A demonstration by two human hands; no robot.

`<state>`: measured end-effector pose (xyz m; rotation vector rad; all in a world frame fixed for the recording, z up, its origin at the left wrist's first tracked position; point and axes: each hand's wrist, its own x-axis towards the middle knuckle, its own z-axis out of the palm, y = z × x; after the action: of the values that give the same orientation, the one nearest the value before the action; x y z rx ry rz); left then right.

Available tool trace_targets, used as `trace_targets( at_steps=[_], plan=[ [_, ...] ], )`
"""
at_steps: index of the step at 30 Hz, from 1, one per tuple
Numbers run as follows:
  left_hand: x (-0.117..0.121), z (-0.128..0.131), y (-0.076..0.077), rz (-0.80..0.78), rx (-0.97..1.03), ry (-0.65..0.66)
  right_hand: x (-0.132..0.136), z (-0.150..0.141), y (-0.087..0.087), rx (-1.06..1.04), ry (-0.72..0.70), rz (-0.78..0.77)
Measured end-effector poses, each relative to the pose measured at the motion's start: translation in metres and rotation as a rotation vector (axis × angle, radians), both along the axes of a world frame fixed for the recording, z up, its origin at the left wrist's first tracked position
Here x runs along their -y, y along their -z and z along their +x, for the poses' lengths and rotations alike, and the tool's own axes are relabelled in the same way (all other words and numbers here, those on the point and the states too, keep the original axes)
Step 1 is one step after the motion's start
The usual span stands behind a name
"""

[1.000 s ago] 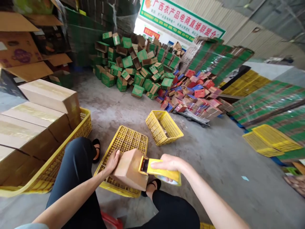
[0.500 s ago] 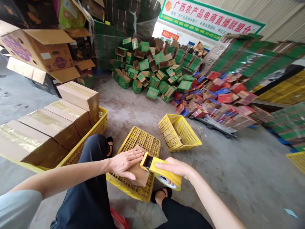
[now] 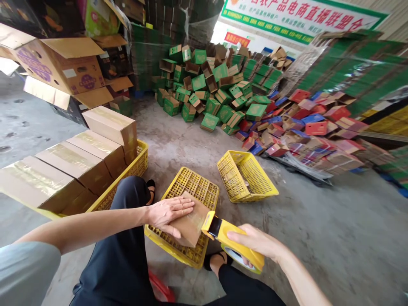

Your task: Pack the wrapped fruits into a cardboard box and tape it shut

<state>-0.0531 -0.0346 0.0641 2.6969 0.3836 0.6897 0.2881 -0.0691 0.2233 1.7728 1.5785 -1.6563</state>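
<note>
A small brown cardboard box [image 3: 193, 225] lies on an upturned yellow plastic crate [image 3: 197, 182] between my feet. My left hand [image 3: 172, 213] rests flat on the box's top, fingers stretched out and pressed against the cardboard. Clear tape shines faintly along the box's right part. In my right hand [image 3: 259, 243] is a yellow tape dispenser [image 3: 228, 233] with a roll of tape in it, my fingers wrapped round its body. The dispenser's front end is just off the right edge of the box; whether tape still joins the two, I cannot tell.
On my left stands a long yellow crate [image 3: 143, 158] with several taped cartons [image 3: 65, 159]. Another yellow basket [image 3: 228, 178] sits ahead to the right. Heaps of green boxes [image 3: 210, 122] and red and blue boxes [image 3: 315, 128] lie beyond. Large printed cartons [image 3: 63, 70] are stacked far left.
My right hand has moved the tape dispenser right and slightly down, from over the box's edge to beside it. My left hand stays flat on the box. The view has shifted a little.
</note>
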Motion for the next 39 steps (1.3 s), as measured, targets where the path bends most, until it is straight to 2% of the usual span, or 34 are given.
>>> trace_targets(
  at_steps=[9,16,20,27,34,39],
  plan=[
    [0.007,0.0,-0.019,0.038,-0.086,0.023,0.01,0.004,0.006,0.017,0.017,0.091],
    [0.011,0.032,-0.035,0.018,-0.098,0.177,0.013,0.007,0.005,-0.004,0.004,0.104],
    [0.008,0.043,-0.036,0.009,-0.083,0.232,0.015,0.011,0.012,-0.041,0.0,0.072],
    [0.002,0.04,-0.031,-0.057,-0.092,0.261,0.018,0.026,0.027,-0.084,0.006,0.046],
    [0.002,0.036,-0.034,-0.062,-0.171,0.254,0.046,0.069,0.027,-0.03,0.133,0.066],
    [0.008,0.041,-0.041,-0.032,-0.199,0.274,0.056,0.075,0.035,-0.052,0.153,0.101]
  ],
)
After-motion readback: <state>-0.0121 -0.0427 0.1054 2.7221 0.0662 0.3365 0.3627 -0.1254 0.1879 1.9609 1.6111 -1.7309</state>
